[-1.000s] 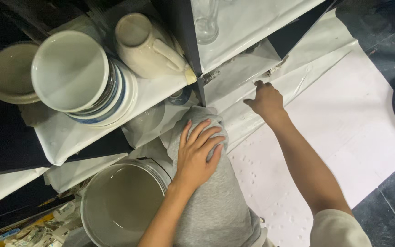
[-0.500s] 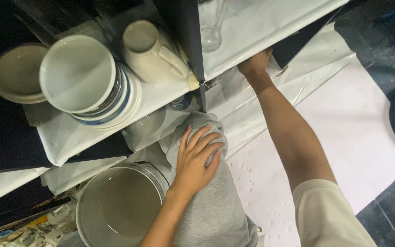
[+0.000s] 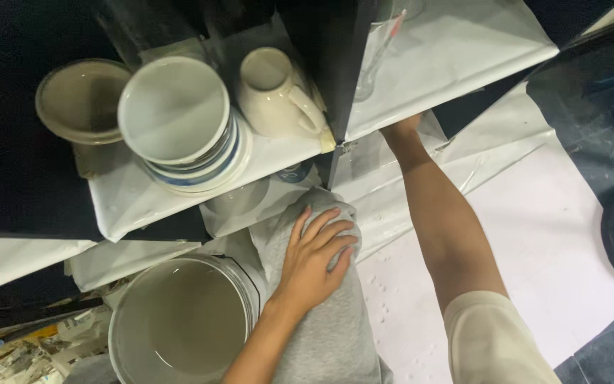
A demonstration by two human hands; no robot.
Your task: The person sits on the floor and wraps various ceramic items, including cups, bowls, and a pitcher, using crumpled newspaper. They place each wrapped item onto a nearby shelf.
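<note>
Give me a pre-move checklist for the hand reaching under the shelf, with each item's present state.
1. Right hand visible: not ok; its fingers are hidden under the upper shelf.
2. What the right hand holds: cannot tell.
3. Left hand steady: ok; it rests flat on the grey-clothed knee, holding nothing.
4. Glass above the reaching arm: cannot tell; it stands near the shelf's front edge.
5. Stacked bowls and cream jug: ok; upright and apart from both hands.
6. Large pot beside the knee: ok; upright, untouched.
</note>
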